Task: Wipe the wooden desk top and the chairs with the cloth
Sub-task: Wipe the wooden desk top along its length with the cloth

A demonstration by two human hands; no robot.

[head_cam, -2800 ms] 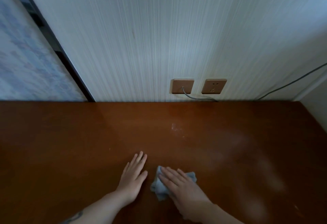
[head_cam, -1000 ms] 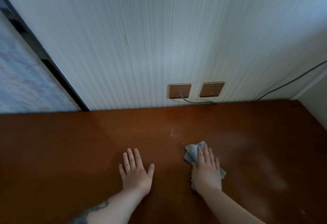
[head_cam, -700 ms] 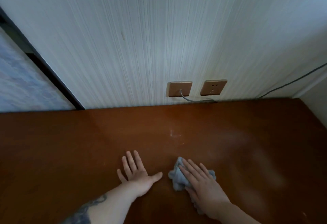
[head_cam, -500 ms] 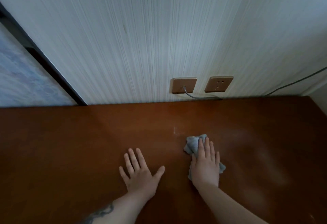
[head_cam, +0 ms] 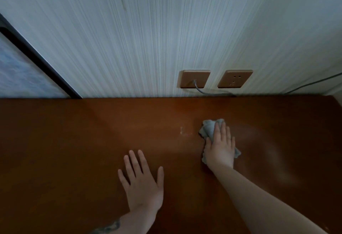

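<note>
Desk top (head_cam: 74, 150) | left hand (head_cam: 142, 183) flat, fingers spread | right hand (head_cam: 220, 148) flat, pressing cloth (head_cam: 209, 129)

Single head view, worn above near edge of wooden desk top (head_cam: 74, 150), angled forward and down, close in; far edge meets striped wall (head_cam: 148, 30) mid-frame.

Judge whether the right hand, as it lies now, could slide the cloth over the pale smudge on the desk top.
Probably yes: the right hand presses the cloth flat just beside the pale smudge, with only bare desk top between them.
</note>
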